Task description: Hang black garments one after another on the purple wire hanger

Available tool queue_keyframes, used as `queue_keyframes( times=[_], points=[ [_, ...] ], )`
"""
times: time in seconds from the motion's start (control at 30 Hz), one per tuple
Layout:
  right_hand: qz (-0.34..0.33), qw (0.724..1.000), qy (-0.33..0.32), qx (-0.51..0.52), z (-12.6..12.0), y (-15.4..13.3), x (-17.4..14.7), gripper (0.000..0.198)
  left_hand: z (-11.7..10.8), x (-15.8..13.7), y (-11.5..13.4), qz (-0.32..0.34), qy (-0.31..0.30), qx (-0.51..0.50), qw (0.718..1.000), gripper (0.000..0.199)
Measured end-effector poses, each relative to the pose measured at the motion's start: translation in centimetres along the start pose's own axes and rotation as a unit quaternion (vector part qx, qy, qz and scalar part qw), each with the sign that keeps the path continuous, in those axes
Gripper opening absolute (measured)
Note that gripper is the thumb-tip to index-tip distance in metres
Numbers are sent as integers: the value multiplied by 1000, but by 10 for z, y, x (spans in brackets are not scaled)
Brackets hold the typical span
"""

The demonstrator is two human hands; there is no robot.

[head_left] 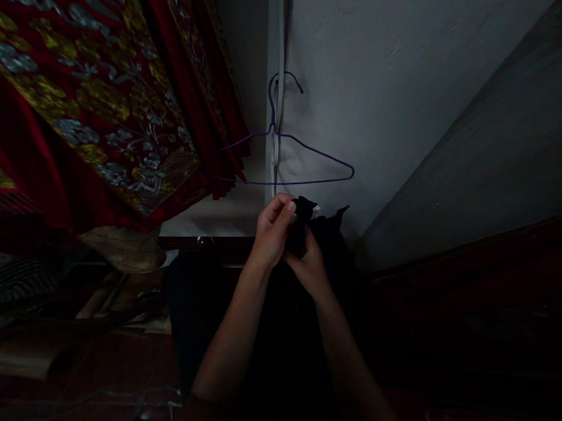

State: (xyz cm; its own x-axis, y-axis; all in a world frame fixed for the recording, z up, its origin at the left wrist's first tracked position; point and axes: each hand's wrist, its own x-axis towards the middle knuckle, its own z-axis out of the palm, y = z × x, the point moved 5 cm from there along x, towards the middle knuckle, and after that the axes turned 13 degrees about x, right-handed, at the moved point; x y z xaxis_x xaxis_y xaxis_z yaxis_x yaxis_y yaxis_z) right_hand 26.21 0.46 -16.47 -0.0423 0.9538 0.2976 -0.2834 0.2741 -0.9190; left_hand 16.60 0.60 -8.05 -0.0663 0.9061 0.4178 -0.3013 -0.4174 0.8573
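A black garment (329, 230) is bunched between my two hands, its outline hard to make out in the dim light. My left hand (274, 229) pinches an upper edge of the dark cloth between thumb and fingers. Lower and to the right, my right hand (310, 264) grips the same cloth, with its fingers partly hidden behind the fabric. A small white bit, perhaps a label, shows at the cloth's top. Just above my hands, a purple wire hanger (317, 151) hangs bare on the wall, its left end overlapping the red cloth.
Red cloth with gold and silver embroidery (105, 100) hangs at upper left. A pale cable or strip (282, 38) runs down the grey wall (381, 103). A woven basket-like object (123, 248) and bamboo-like pieces (22, 355) lie at lower left by a reddish tiled floor.
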Motion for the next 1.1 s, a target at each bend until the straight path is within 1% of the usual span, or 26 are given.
queue_keyframes(
  times=[0.03,0.1,0.17,0.2,0.23,0.27,0.33,0.4,0.47,0.5,0.57,0.6,0.63,0.73,0.8,0.87,0.97,1.03,1.1],
  points=[
    [-2,1000,-19,24,2,-8,1,52,5,-1,3,10,-26,40,999,26],
    [4,997,-30,66,4,-21,5,46,13,-2,10,43,-76,131,988,21],
    [21,995,-11,101,2,-32,10,39,16,-2,20,91,-111,218,965,19],
    [36,993,3,117,0,-36,13,36,15,-1,23,111,-117,250,955,19],
    [57,990,13,130,-1,-39,15,33,13,2,26,124,-115,270,948,21],
    [84,987,15,139,-1,-42,17,29,8,5,26,128,-107,271,948,24],
    [133,980,-7,144,-1,-53,21,20,-4,11,21,99,-99,232,963,38],
    [153,977,-65,132,-1,-69,25,16,-11,13,9,40,-135,189,972,56],
    [164,968,-151,114,-2,-88,28,18,-13,7,-3,-18,-189,189,963,67],
    [180,956,-205,104,-1,-95,29,21,-14,2,-7,-37,-211,196,957,68],
    [216,924,-305,81,0,-107,31,31,-13,-9,-9,-47,-242,203,948,60],
    [220,914,-333,69,1,-112,33,35,-12,-14,-8,-42,-250,203,946,54],
    [213,912,-346,56,2,-116,37,38,-11,-19,-6,-31,-255,204,945,47],
    [150,936,-318,12,6,-127,50,43,-8,-27,-1,4,-248,204,947,34],
    [109,948,-298,-20,9,-132,56,48,-7,-29,-4,-3,-248,189,950,34],
    [58,961,-267,-55,8,-139,61,50,-10,-28,-11,-20,-225,197,954,33],
    [-29,967,-226,-118,-1,-150,71,44,-26,-23,-23,-29,-155,255,954,28],
    [-104,963,-192,-159,-6,-155,80,38,-38,-19,-32,-40,-144,286,946,30],
    [-185,958,-132,-175,-10,-154,90,29,-51,-15,-43,-54,-140,314,938,34]
  ],
)
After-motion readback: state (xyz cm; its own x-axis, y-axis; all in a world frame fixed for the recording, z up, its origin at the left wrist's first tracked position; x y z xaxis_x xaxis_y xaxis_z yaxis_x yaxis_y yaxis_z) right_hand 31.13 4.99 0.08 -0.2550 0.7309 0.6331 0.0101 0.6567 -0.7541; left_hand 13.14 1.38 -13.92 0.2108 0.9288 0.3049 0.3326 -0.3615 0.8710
